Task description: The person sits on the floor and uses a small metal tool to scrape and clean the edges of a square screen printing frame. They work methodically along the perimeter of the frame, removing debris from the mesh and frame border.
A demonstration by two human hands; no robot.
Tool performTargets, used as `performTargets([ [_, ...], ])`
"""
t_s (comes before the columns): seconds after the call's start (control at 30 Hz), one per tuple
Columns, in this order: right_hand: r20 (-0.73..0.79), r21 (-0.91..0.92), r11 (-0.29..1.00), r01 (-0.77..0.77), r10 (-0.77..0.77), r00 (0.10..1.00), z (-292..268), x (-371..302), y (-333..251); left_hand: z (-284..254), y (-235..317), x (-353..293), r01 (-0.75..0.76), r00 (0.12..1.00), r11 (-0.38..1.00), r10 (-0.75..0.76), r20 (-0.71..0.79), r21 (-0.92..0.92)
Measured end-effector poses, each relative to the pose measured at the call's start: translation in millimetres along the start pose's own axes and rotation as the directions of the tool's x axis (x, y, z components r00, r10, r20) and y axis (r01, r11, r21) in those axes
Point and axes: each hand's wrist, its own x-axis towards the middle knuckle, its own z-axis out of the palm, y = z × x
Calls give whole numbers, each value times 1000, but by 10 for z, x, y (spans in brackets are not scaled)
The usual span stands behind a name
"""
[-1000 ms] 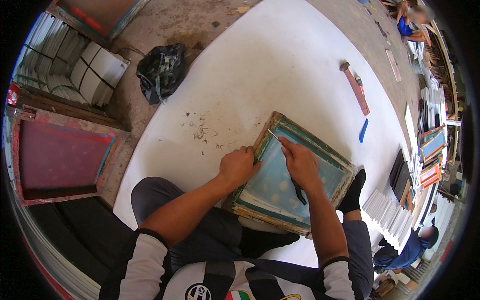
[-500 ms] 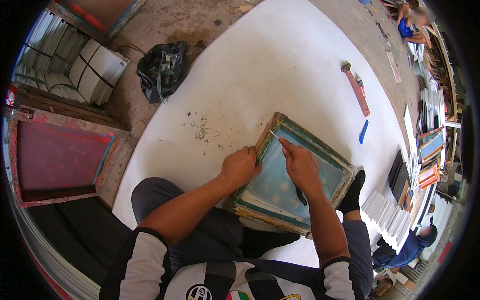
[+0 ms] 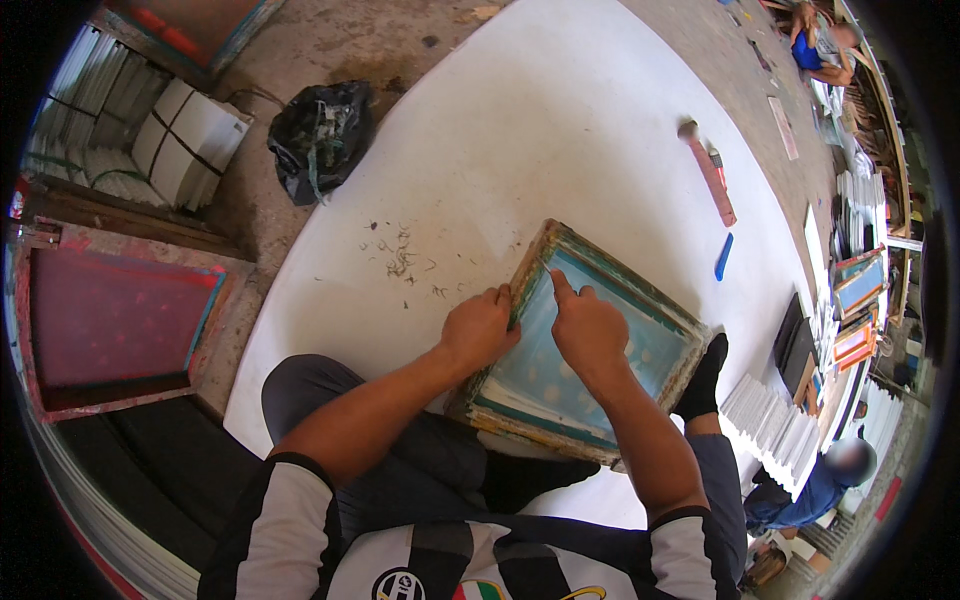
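Observation:
A wooden screen-printing frame (image 3: 618, 277) with blue mesh (image 3: 530, 360) lies tilted across my lap and the white board. My left hand (image 3: 481, 326) grips its left rail, thumb over the inner side and fingers round the outside. Inside the frame, near the upper left corner, my right hand (image 3: 590, 325) is closed on a slim metal-tipped tool (image 3: 546, 266), index finger stretched along it. The tip reaches the inner edge of the rail; my hand hides the rest of the tool. Small dark shavings (image 3: 400, 255) are scattered on the board beyond my left hand.
On the white board (image 3: 520, 120) lie a hammer (image 3: 710, 175), a red marker-like item (image 3: 716, 168) and a blue cutter (image 3: 724, 257). A black plastic bag (image 3: 320, 140) sits at far left, red-meshed frames (image 3: 115, 315) below it. Paper stacks (image 3: 770, 425) stand right; two people are beyond.
My right hand has shifted slightly left and up, and its index finger now extends along the tool. A dark curved handle seen beside the wrist earlier is now hidden. My left hand stays put.

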Motion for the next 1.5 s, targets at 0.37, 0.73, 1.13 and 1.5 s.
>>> performTargets([
  [0.37,302,826,532,-187,-137,943,262,357,706,-74,-33,46,-6,998,999,8,68,-39],
  [0.73,464,875,206,-439,-92,881,423,356,760,-125,-19,41,-6,998,999,9,67,-45],
  [1.13,406,880,314,-358,-103,908,303,454,792,-123,-17,53,-12,997,998,16,69,-57],
  [1.5,339,904,302,-302,-75,938,390,314,695,-125,-42,50,-8,997,997,14,72,-76],
])
